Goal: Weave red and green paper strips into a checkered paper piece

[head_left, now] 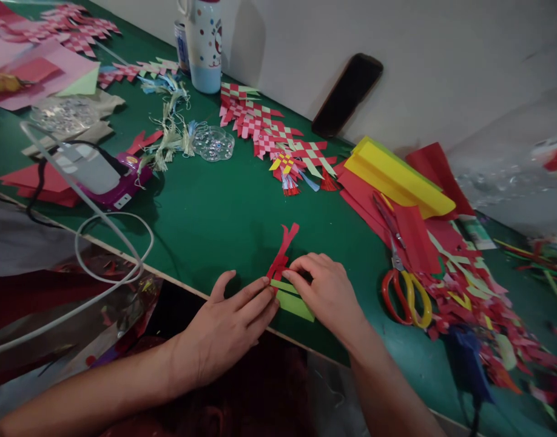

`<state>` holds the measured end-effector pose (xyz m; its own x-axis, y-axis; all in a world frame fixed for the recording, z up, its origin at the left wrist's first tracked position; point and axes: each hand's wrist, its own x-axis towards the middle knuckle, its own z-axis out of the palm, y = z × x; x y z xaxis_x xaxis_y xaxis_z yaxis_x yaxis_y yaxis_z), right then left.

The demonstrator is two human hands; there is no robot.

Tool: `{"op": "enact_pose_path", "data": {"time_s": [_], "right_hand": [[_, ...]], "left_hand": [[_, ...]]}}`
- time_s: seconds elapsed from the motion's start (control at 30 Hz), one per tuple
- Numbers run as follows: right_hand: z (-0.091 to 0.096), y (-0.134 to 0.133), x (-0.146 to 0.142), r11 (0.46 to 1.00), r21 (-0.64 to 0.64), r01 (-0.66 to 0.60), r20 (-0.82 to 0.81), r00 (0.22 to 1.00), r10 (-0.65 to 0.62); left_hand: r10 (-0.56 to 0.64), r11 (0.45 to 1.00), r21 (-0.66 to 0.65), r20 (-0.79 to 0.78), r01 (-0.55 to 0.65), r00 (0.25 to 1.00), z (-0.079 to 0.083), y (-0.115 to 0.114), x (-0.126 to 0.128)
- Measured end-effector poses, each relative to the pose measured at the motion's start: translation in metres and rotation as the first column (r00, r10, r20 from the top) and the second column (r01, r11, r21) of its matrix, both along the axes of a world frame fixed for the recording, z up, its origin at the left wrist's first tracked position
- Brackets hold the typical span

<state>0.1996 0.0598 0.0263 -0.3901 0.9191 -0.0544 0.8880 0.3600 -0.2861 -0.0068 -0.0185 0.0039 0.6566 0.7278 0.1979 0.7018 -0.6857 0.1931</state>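
Note:
Near the front edge of the table, red paper strips (283,246) cross with light green paper strips (294,305) in a small woven piece. My left hand (230,325) lies flat over the left end of the green strips, fingers stretched out and thumb spread away. From the right, my right hand (328,294) pinches the paper strips between thumb and forefinger where red meets green. Its fingertips partly cover the crossing, so exactly which strip is pinched cannot be made out.
Scissors (408,291) lie right of my hands, beside paper scraps (479,303) and a blue tool (469,361). Finished woven paper fish (269,130) lie behind, near a bottle (206,48) and a leaning phone (349,94). A white cable (101,212) loops over the left edge near a purple power strip (117,185).

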Motion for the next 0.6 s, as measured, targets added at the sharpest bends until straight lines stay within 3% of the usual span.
{"op": "enact_pose_path", "data": {"time_s": [0.3, 0.5, 0.6], "right_hand": [[0.002, 0.032, -0.009, 0.990, 0.142, -0.009, 0.077, 0.997, -0.002], [0.002, 0.073, 0.001, 0.970, 0.188, 0.152, 0.119, 0.977, -0.176], [0.003, 0.079, 0.015, 0.954, 0.244, 0.174, 0.106, 0.973, -0.205]], "left_hand": [[-0.020, 0.999, -0.046, -0.036, 0.018, 0.999, 0.002, 0.000, -0.002], [-0.025, 0.999, -0.045, -0.049, 0.022, 0.998, 0.002, 0.000, -0.001], [-0.025, 0.999, -0.030, -0.035, 0.024, 0.999, 0.002, 0.000, -0.002]]}}
